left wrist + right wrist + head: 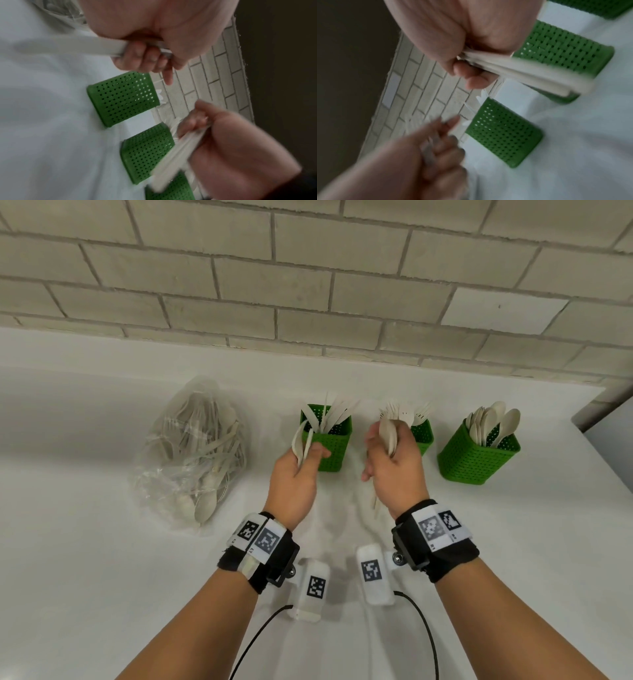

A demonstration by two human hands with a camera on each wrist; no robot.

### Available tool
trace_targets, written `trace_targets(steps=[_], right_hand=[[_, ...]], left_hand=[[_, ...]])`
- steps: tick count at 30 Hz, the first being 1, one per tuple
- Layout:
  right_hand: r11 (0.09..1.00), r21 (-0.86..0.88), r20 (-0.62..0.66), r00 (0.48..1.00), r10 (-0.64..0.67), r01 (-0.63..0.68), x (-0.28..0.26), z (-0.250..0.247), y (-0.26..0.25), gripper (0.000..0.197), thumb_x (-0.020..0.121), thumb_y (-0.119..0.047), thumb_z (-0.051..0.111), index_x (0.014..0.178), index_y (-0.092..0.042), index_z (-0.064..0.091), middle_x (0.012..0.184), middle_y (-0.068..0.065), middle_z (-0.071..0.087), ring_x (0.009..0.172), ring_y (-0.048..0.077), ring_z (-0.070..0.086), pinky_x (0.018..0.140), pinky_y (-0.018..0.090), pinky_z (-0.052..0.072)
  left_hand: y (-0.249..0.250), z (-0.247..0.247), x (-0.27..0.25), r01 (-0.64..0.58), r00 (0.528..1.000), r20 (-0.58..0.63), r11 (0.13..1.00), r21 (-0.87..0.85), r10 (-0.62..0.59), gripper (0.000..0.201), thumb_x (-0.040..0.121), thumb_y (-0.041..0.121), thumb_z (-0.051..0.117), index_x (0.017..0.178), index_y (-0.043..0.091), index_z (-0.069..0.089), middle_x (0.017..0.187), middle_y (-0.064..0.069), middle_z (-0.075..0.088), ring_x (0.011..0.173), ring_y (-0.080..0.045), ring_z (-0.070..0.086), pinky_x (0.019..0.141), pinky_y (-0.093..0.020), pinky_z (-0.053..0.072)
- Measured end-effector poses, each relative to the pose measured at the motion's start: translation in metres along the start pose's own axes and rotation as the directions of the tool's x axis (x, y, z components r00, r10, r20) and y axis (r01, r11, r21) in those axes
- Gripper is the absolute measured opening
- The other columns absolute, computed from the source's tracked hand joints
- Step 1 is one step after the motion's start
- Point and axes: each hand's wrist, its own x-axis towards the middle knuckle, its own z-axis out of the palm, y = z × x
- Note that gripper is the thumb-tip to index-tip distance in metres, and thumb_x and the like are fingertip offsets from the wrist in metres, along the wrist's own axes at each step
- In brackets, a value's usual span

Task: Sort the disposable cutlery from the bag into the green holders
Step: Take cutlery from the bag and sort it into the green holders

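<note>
1. My left hand (pixel 295 474) is up in front of the left green holder (pixel 331 440), fingers (pixel 145 58) curled round a small bundle of pale cutlery (pixel 303 440): what looks like a spoon and one or two slimmer pieces, long axes near upright, heads pointing up and away from me towards the tiled wall (pixel 308 285).
2. My right hand (pixel 394 470) grips a thicker bundle (pixel 388 436), fingers (pixel 471 75) wrapped tight round the handles. Its long axis runs roughly vertical; the handle ends poke out below my palm towards me, and the heads rise just in front of the middle holder (pixel 423 434).
3. The wrist views are blurred, so I can't sort spoon from fork from knife in that right-hand bundle.
4. Left holder: knives, blades fanned upward and leaning right, with space left inside.
5. Middle holder: forks, tines up, partly hidden behind my right hand.
6. Right holder (pixel 479 455): spoons, bowls up, packed along the back and standing well apart from my hands.
7. All three perforated holders stand upright in a row on the white surface (pixel 102 577), close to the wall.
8. The clear plastic bag (pixel 191 453) lies on the surface left of the holders, with a tangle of spoons, forks and knives inside, lying in all directions; neither hand touches it.
</note>
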Motion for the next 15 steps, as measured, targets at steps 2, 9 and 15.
trace_targets(steps=[2,9,15], right_hand=[[0.982,-0.165,0.095,0.992,-0.078,0.093,-0.005,0.001,0.012,0.012,0.093,-0.005,0.058,0.101,-0.010,0.051,0.074,-0.003,0.051,0.056,-0.002,0.049,0.057,0.016,0.043],[0.983,-0.092,0.405,0.908,-0.107,0.157,-0.021,0.010,0.021,0.037,0.090,0.005,0.052,0.121,-0.015,0.048,0.110,0.001,0.060,0.102,0.003,0.060,0.088,0.020,0.047],[0.737,-0.624,0.529,0.835,0.151,0.261,-0.018,-0.004,0.040,0.035,0.098,-0.037,0.047,0.123,-0.013,0.054,0.106,0.005,0.049,0.100,0.020,0.051,0.088,0.030,0.043]], left_hand=[[0.010,0.001,0.001,-0.002,0.992,0.123,0.995,-0.097,0.014,0.014,0.093,0.020,0.065,0.104,0.013,0.070,0.074,0.013,0.069,0.074,0.004,0.063,0.074,-0.010,0.046],[0.009,-0.001,0.005,-0.037,0.957,0.285,0.998,-0.059,0.052,0.025,0.082,0.010,0.076,0.105,0.002,0.071,0.094,-0.016,0.074,0.088,-0.017,0.071,0.082,-0.027,0.057],[0.000,-0.006,0.002,0.015,0.935,0.355,0.999,-0.046,0.002,0.021,0.083,0.005,0.074,0.103,0.008,0.071,0.073,0.008,0.071,0.071,-0.004,0.066,0.069,-0.016,0.050]])
